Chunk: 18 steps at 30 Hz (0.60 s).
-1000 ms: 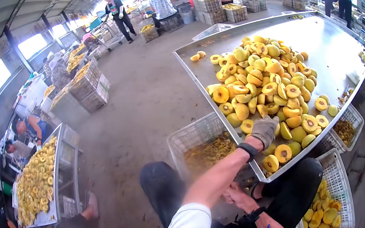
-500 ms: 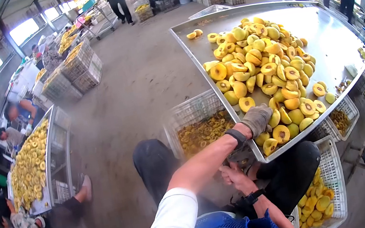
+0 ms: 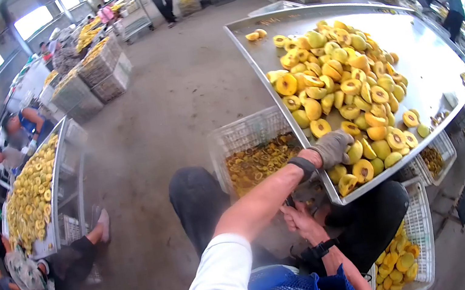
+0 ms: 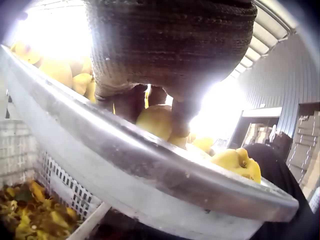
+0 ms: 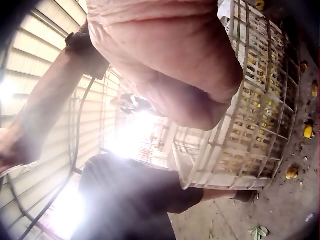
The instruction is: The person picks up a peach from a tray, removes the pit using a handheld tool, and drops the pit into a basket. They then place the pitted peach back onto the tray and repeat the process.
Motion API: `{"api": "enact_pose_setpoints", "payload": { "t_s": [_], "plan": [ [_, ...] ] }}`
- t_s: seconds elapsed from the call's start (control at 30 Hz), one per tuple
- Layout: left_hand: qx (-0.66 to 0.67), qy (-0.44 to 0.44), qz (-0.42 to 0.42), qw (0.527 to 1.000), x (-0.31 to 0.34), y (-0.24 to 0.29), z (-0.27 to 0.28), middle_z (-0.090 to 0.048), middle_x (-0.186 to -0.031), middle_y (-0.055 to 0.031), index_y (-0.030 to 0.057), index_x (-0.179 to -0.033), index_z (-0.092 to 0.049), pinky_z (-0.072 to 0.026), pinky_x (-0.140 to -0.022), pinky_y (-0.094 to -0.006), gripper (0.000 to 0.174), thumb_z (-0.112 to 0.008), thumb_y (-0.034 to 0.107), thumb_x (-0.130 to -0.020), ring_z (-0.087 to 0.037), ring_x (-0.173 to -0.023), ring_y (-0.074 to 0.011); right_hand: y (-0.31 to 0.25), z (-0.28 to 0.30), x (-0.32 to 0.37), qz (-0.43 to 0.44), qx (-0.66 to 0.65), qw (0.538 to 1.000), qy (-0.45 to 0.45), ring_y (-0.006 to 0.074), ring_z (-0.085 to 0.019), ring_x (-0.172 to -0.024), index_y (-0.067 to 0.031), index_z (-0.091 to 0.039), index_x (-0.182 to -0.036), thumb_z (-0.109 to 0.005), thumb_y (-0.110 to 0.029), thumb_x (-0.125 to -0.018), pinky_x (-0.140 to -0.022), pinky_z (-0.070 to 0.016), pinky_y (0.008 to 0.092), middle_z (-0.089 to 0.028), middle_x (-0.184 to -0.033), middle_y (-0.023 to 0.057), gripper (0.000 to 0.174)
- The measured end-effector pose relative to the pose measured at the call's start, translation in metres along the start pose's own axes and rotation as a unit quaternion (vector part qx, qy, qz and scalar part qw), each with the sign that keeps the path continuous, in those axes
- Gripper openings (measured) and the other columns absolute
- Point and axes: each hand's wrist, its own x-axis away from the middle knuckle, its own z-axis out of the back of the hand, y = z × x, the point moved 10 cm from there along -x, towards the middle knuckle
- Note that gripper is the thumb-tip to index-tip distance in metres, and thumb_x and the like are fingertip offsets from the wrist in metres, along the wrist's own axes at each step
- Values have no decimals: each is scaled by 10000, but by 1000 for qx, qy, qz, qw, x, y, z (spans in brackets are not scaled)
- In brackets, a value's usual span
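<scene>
1. Silver metal table with a raised rim [image 3: 427, 60]: it bears the loose pile of yellow-orange halved fruit [image 3: 334, 71], much the same as a second ago.
2. White slatted plastic crate of scraps [image 3: 246, 131]: beside the table's left edge.
3. Left hand in a grey knit glove [image 3: 332, 150]: drawn slightly back toward the rim since a second ago, fingers curled round a smooth yellow fruit piece [image 4: 154, 121] at the pile's near edge; picking seems the step in hand.
4. Bare right hand [image 3: 302, 219]: below the table, fingers curled closed, seemingly round a dark slim tool [image 3: 289, 202], though blur leaves that uncertain.
</scene>
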Motion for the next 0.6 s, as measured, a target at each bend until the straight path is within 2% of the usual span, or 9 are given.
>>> {"api": "enact_pose_setpoints", "payload": {
  "t_s": [0.07,0.13,0.2,0.3,0.37,0.4,0.47,0.5,0.6],
  "plan": [
    [10,12,-19,1000,2,-3,-3,-669,-1083,-212,23,-1140,-689,-512,-954,-427,486,-831,177,-701,-639,-1064,-377,8,4,-5,-18,8,1000,12,25,-337,-482,-168,-432,-1123,-669,-248,-975,-429,-267,223,-372,-659,-100,290],
    [-16,75,-31,997,6,-1,3,-669,-1050,-183,30,-1113,-689,-515,-938,-420,411,-742,183,-735,-639,-1018,-354,0,-2,-2,32,18,999,-25,22,-340,-485,-161,-431,-1210,-656,-251,-981,-429,-263,217,-380,-676,-107,334],
    [11,105,9,994,7,-10,7,-678,-1098,-191,29,-1156,-685,-511,-961,-402,412,-731,173,-772,-650,-1051,-345,5,5,-9,52,17,998,-1,45,-361,-466,-139,-505,-959,-670,-231,-949,-390,-263,253,-411,-630,-83,190],
    [63,120,81,987,14,-3,33,-712,-1124,-173,3,-1203,-671,-528,-942,-366,383,-726,149,-854,-683,-1061,-299,10,12,-17,61,46,997,5,54,-384,-465,-128,-507,-909,-668,-231,-950,-392,-279,255,-431,-631,-71,195],
    [249,135,185,941,21,-30,30,-730,-1119,-120,-6,-1233,-659,-552,-893,-317,335,-690,89,-913,-707,-1036,-228,-3,11,-5,62,39,997,19,62,-400,-464,-118,-517,-902,-670,-234,-949,-392,-283,257,-435,-627,-66,197],
    [249,133,184,942,22,-31,32,-730,-1119,-120,-6,-1233,-659,-552,-893,-317,335,-690,89,-913,-707,-1036,-228,-6,7,-1,59,39,997,19,69,-416,-463,-108,-527,-895,-672,-236,-949,-392,-288,260,-440,-623,-60,200],
    [449,193,231,841,40,-49,35,-728,-1123,-92,-8,-1262,-644,-583,-858,-307,321,-658,33,-944,-714,-1009,-177,-14,3,6,69,-5,997,18,70,-418,-463,-99,-537,-911,-672,-240,-950,-394,-293,258,-442,-623,-59,199],
    [445,198,233,842,47,-47,43,-728,-1123,-92,-8,-1262,-644,-583,-858,-307,321,-658,33,-944,-714,-1009,-177,-16,3,6,78,-48,996,17,70,-421,-464,-89,-547,-927,-672,-243,-950,-396,-297,257,-445,-623,-58,201],
    [534,212,276,770,79,-60,51,-719,-1135,-104,4,-1277,-632,-626,-842,-372,334,-665,33,-946,-714,-1004,-208,-22,14,6,88,-45,994,43,28,-423,-516,-126,-564,-1004,-642,-249,-994,-425,-289,221,-426,-692,-111,146]
  ]
}}
